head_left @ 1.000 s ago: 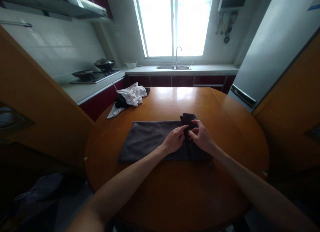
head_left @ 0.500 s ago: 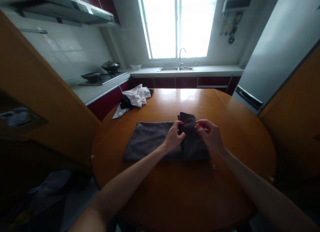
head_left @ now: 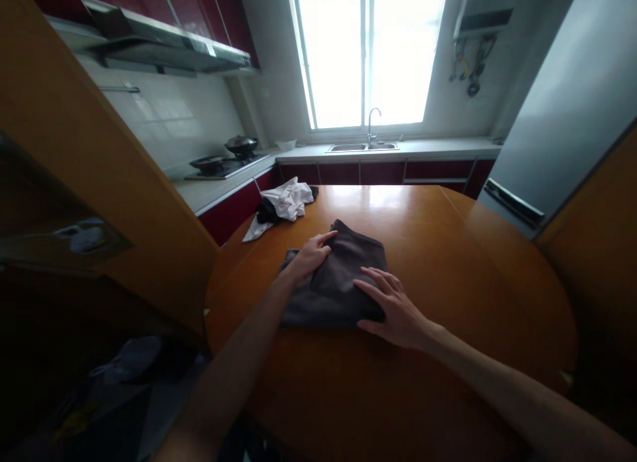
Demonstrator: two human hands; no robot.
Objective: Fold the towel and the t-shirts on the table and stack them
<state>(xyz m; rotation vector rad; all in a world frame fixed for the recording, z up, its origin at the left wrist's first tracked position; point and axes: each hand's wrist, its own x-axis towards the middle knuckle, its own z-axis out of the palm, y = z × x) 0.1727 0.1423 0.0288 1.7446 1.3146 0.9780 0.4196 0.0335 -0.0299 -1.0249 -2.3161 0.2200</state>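
A dark grey folded cloth (head_left: 348, 256) lies on the round wooden table (head_left: 448, 276), its upper layer folded over to the left across the lower part. My left hand (head_left: 312, 253) is at the upper left edge of that top layer, thumb and index finger closed on the fabric. On the lower right side of the cloth rests my right hand (head_left: 393, 309), fingers spread over the folded edge and thumb near the front corner. What kind of garment it is cannot be made out.
A crumpled heap of white and black clothes (head_left: 288, 200) sits at the table's far left. Beyond are a counter with a sink (head_left: 363, 147), a stove with pans (head_left: 241, 145) and a tall fridge (head_left: 542, 117). A wooden panel (head_left: 149, 203) stands at left.
The right portion of the cloth has been folded over to the left, making the bundle narrower. My left hand has moved left with the edge; my right hand has opened and lowered onto the cloth.
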